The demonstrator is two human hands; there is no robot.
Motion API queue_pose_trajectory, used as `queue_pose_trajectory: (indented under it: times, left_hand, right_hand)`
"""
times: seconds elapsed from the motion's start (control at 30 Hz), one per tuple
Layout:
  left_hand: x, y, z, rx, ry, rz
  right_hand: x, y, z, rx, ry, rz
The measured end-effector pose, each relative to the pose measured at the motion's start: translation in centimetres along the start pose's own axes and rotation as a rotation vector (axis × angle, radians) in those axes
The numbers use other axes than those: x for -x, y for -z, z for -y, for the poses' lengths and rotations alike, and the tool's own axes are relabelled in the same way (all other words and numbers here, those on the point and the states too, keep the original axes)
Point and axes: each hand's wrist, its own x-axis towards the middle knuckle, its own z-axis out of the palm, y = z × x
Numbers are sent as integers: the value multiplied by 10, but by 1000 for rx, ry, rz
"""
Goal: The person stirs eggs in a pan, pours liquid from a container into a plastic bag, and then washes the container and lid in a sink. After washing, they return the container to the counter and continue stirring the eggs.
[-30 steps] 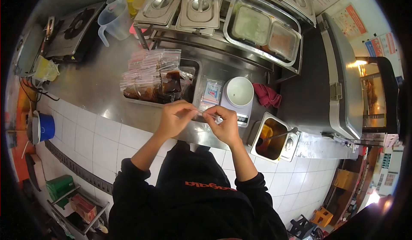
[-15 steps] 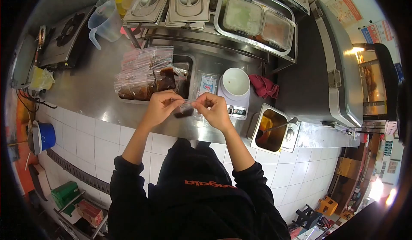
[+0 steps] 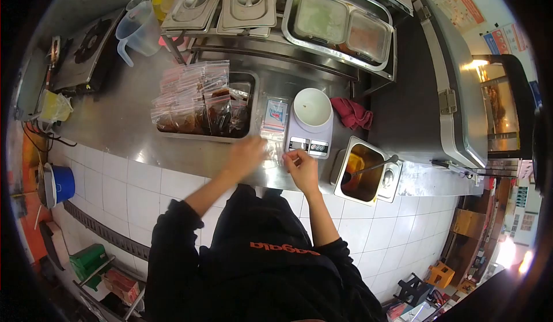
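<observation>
My left hand [image 3: 246, 155] is smeared by motion over the counter's front edge, just left of a pack of clear zip bags [image 3: 276, 117]; its fingers cannot be made out. To its right, my right hand [image 3: 302, 171] is held with fingers curled and thumb and forefinger together, in front of the kitchen scale [image 3: 311, 140]. Whether anything thin is pinched there is too small to tell. A white bowl [image 3: 313, 108] sits on the scale. Behind my left hand, a metal tray [image 3: 256, 100] holds several zip bags of dark brown sauce [image 3: 219, 114], packed in overlapping rows.
At right, a metal container [image 3: 358, 169] holds brown sauce and a ladle [image 3: 374, 168]. A maroon cloth [image 3: 351, 113] lies beside the scale. Lidded steel pans [image 3: 249, 5] rest on the rear shelf. A plastic jug [image 3: 138, 31] and a stove [image 3: 86, 48] stand left.
The small sauce bag pinched between both hands is gone from them; another bag now shows at the tray's front right. My hands have moved apart, the right one slightly right and down.
</observation>
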Motion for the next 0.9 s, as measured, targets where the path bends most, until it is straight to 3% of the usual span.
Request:
queue_pose_trajectory:
  times: [0.07, 0.17, 0.3, 0.43, 0.47, 0.6, 0.73, 0.83, 0.87, 0.9]
  left_hand:
    - [17, -43, -17, -114, 236, 150]
    - [29, -77, -7, -185, 214, 169]
    - [31, -49, -23, -2, -24, 73]
    - [19, -25, -53, 109, -125, 64]
    - [14, -18, -63, 141, -113, 34]
    - [-3, 10, -102, 559, -69, 90]
    - [-12, 12, -130, 840, 39, 356]
    - [-18, 7, -142, 917, 17, 403]
    - [-20, 7, -148, 753, -61, 376]
    - [-22, 10, -156, 589, -137, 345]
  right_hand:
    - [13, 4, -8, 2, -29, -20]
    - [32, 10, -16, -17, -31, -47]
    - [37, 9, -24, 136, 196, -203]
    - [45, 18, -22, 42, 31, -64]
    - [47, 21, -19, 37, 39, -163]
    - [68, 54, 2, -70, -79, -189]
    - [85, 78, 4, -426, -165, -95]
    - [91, 100, -2, -877, -241, 46]
    - [95, 105, -4, -965, -280, 120]
    - [98, 107, -6, -670, -185, 46]
